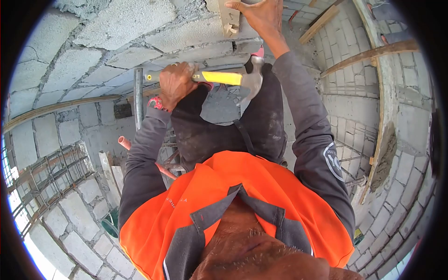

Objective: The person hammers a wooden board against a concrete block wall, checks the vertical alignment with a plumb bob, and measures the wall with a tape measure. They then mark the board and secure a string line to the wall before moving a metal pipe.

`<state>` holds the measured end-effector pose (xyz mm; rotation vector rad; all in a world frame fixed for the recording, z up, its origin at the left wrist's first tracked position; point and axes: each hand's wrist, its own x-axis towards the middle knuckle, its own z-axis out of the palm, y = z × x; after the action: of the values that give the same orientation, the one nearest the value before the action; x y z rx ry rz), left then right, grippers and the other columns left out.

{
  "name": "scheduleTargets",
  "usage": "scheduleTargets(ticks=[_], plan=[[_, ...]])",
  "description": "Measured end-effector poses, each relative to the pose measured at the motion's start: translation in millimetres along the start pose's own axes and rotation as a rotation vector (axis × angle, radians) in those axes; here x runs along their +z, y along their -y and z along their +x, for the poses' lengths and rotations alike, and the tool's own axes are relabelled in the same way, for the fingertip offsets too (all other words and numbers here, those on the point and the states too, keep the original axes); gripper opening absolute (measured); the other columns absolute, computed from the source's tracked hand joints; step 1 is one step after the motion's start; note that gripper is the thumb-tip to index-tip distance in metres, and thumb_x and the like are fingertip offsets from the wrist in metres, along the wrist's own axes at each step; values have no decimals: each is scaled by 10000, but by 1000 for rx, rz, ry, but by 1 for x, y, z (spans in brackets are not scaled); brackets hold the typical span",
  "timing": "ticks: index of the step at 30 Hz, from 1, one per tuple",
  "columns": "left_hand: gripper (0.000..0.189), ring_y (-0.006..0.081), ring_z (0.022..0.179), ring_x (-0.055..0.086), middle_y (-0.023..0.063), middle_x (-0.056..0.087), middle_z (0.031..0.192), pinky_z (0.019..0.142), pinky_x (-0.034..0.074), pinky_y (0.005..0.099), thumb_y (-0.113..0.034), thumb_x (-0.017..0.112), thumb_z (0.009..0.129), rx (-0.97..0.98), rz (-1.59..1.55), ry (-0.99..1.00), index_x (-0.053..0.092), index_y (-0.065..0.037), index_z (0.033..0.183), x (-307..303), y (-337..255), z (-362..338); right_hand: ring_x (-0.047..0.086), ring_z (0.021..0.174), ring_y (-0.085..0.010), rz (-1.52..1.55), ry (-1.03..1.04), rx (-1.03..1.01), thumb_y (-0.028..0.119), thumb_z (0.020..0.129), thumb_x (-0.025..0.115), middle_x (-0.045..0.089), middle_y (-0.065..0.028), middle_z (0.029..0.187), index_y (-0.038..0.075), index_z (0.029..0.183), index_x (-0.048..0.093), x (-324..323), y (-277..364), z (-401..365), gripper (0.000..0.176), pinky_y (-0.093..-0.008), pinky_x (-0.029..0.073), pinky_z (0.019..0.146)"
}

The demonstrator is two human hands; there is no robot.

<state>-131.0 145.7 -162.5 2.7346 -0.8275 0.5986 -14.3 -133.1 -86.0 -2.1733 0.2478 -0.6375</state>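
My left hand [177, 83] is closed around the handle of a claw hammer [219, 77], which has a yellow and grey grip. The hammer lies level across the view above my thighs, its metal head to the right and slightly blurred. At the top edge, my right hand [262, 17] holds a short wooden board [229, 19] against the block wall [130, 23]. Its thumb reaches over the board's face; the other fingers are partly cut off by the frame. Whether a nail is there, I cannot make out.
A grey metal pipe [138, 98] stands upright just left of my left hand. Timber poles [387, 93] and a slanted brace [368, 57] line the right side. At left, a rebar cage [46, 175] crosses an opening. A pink pipe [124, 142] sticks out near my left forearm.
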Motion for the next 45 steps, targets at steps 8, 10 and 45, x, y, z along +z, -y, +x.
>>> scheduleTargets(ticks=[8, 10, 45], plan=[[235, 334, 685, 692, 119, 688, 781, 580, 525, 444, -214, 763, 727, -197, 232, 106, 711, -89, 918, 12, 43, 24, 522, 1281, -459, -65, -80, -40, 458, 570, 987, 517, -305, 1355, -121, 1424, 367, 13, -14, 1, 1203, -471, 458, 1073], [292, 344, 674, 692, 122, 688, 780, 562, 521, 457, -239, 773, 702, -148, 93, 94, 708, -88, 942, 24, 28, -3, 523, 1284, -455, -12, -3, 22, 466, 568, 987, 520, -295, 1359, -108, 1425, 368, 6, -9, 0, 1203, -477, 463, 1066], [223, 369, 623, 683, 135, 687, 720, 550, 522, 468, -276, 771, 725, -245, 149, 49, 713, -96, 843, 18, 23, 18, 543, 1252, -449, 39, -32, -13, 404, 574, 996, 532, -273, 1337, -77, 1421, 384, 2, -4, 4, 1151, -479, 479, 1034]])
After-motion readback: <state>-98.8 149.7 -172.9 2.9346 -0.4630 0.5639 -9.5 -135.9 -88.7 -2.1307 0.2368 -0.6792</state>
